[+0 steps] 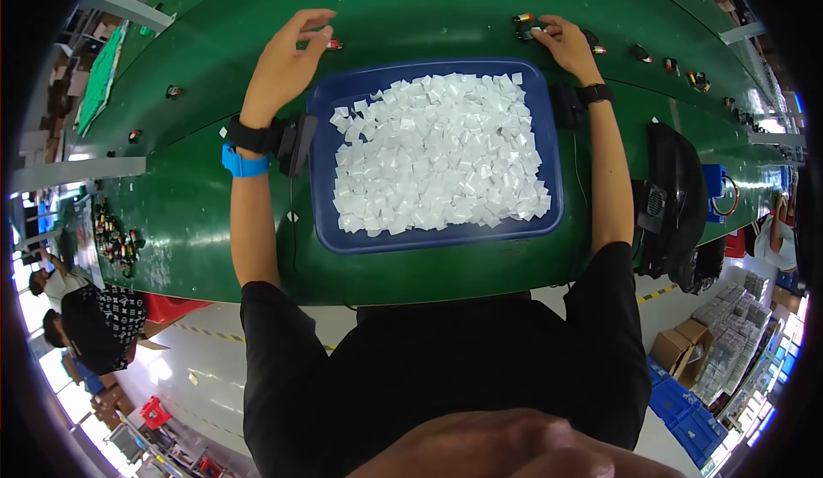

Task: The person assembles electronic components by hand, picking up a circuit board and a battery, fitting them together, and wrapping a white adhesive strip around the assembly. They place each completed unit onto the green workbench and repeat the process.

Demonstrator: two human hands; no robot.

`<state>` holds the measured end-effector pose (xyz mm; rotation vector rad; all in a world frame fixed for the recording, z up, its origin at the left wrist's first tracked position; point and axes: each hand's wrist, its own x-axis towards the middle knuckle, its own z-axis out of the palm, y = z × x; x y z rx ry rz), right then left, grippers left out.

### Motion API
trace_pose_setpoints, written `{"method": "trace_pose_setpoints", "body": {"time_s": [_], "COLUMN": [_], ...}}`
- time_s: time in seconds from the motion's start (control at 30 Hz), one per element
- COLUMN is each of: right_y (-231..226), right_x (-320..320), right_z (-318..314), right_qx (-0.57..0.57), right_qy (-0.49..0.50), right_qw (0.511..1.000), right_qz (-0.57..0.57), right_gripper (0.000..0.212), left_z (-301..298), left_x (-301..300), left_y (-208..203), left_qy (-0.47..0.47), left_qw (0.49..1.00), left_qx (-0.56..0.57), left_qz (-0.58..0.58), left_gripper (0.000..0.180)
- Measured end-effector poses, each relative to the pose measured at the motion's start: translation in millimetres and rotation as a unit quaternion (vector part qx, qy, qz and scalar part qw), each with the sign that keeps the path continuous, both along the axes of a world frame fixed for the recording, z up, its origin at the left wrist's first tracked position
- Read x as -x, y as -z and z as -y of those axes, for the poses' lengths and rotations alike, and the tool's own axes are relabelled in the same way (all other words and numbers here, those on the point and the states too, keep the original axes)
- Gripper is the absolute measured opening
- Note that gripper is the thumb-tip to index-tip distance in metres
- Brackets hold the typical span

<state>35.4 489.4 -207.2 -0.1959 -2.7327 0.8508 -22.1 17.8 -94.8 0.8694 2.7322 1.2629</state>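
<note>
My left hand reaches over the green table beyond the tray, fingers curved and thumb apart. Just by its thumb lies a small red and silver piece, which the hand does not seem to hold. My right hand is at the far right of the tray, its thumb and fingertips closed at a small dark piece. An orange-tipped bit shows beside it; what kind of things these are is too small to tell. Between my forearms stands a blue tray heaped with small white square packets.
Several small dark and coloured pieces lie along the table's right side, and a pile of them is at the left. A black bag sits right of my arm. Cables run beside the tray. People are at the left.
</note>
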Motion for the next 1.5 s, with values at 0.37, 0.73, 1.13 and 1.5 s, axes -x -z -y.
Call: {"method": "trace_pose_setpoints", "body": {"time_s": [0.37,0.73,1.13,1.5], "right_y": [-131,-135,-137,-144], "right_x": [-51,-85,-97,-100], "right_z": [137,196,202,191], "right_qx": [0.411,0.435,0.413,0.213], "right_qy": [-0.123,-0.198,-0.170,-0.251], "right_qw": [0.903,0.877,0.894,0.941], "right_qz": [0.003,0.043,0.037,-0.078], "right_gripper": [0.026,0.019,0.018,0.014], "left_z": [-66,-65,-59,-64], "left_x": [-76,-104,-101,-95], "left_y": [-14,-32,-36,-30], "left_qy": [0.121,0.123,0.154,0.129], "left_qw": [0.956,0.943,0.967,0.933], "left_qx": [-0.152,-0.204,-0.121,-0.220], "left_qz": [0.221,0.234,0.164,0.255], "left_gripper": [0.037,0.031,0.032,0.030]}}
